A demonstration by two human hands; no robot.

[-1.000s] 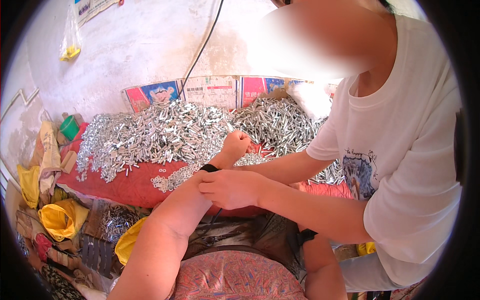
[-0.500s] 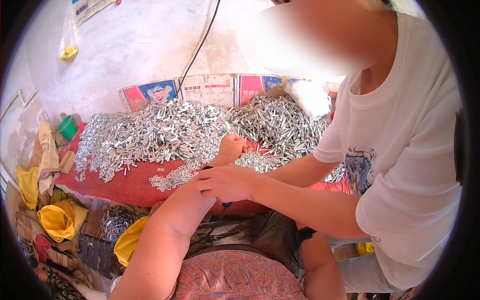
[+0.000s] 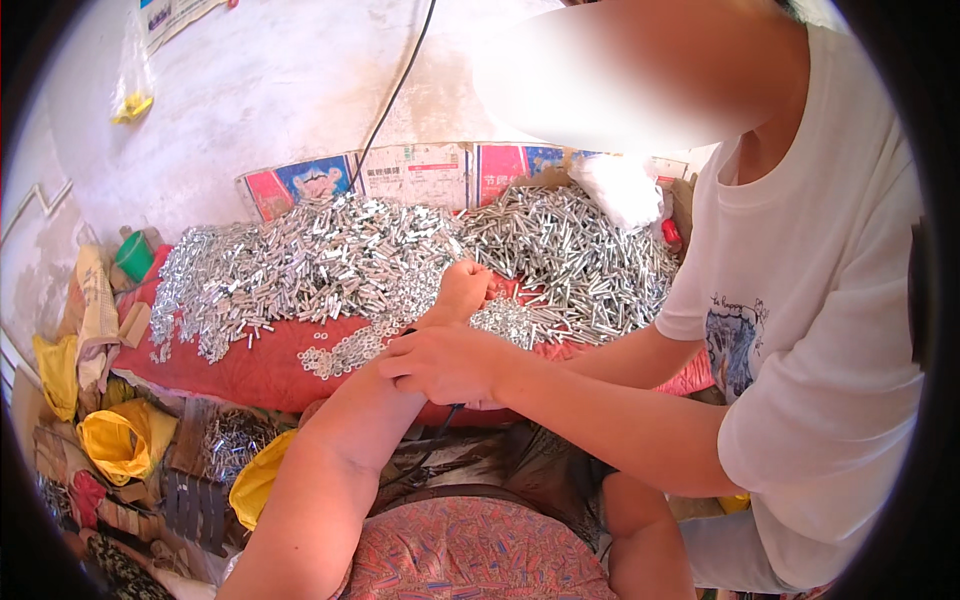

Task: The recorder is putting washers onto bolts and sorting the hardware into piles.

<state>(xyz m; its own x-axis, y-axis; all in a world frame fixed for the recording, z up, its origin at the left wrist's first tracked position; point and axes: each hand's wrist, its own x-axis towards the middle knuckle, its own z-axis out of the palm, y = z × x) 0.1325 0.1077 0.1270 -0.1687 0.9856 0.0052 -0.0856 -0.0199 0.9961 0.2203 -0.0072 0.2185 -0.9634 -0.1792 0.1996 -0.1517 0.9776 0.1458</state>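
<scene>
My left hand point(image 3: 464, 289) is curled into a loose fist over the near edge of the metal pile, and nothing shows in it. Another person's hand point(image 3: 445, 365) lies over my left wrist, at a black wristband point(image 3: 408, 332) of which only a bit shows. A black cord point(image 3: 445, 428) hangs below that hand. The person's second hand is hidden behind the first arm. My right forearm point(image 3: 640, 525) rises from the lower edge and passes behind the other person's arm, so my right hand is hidden. Short metal tubes point(image 3: 340, 250) and small flat rings point(image 3: 350, 352) lie beyond my left hand.
A red cloth-covered surface point(image 3: 230, 355) bears the metal pieces. A second heap of metal tubes point(image 3: 570, 260) and a white plastic bag point(image 3: 615, 190) lie at the back. Yellow bags point(image 3: 115, 445) and a green cup point(image 3: 135, 257) are at left. The person in a white shirt point(image 3: 820, 330) fills the right.
The other person's upper body has shifted a little right, and their hand has slid slightly left on my wrist. A black band on my right arm is now hidden. My left fist has barely moved.
</scene>
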